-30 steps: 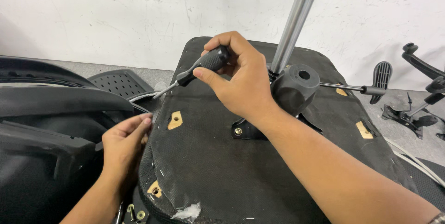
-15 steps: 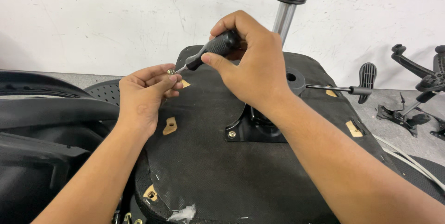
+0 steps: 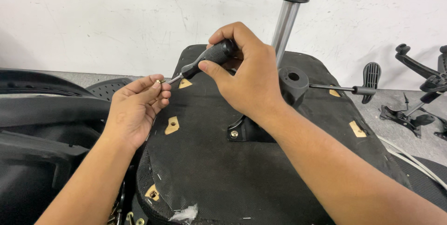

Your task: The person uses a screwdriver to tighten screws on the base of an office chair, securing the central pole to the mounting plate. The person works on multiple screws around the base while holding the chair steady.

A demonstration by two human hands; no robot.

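An upturned office chair seat (image 3: 223,178) covered in black fabric lies before me, its metal gas cylinder (image 3: 285,29) standing up from the black mechanism (image 3: 291,83). My right hand (image 3: 247,78) grips a black-handled screwdriver (image 3: 207,58), tip pointing left. My left hand (image 3: 137,108) pinches a small screw at the screwdriver's tip, above the seat's left edge. Tan wooden patches with screw holes (image 3: 172,125) show through the fabric.
A black plastic chair back (image 3: 42,113) lies at the left. A lever with a paddle handle (image 3: 368,78) sticks out right of the mechanism. Black chair parts (image 3: 419,94) and a white cable (image 3: 409,157) lie on the grey floor at right. Loose screws (image 3: 125,215) sit at bottom left.
My left hand rose from the seat's left edge to the screwdriver tip and now holds a small screw there. My right hand has stayed on the screwdriver, shifting slightly.
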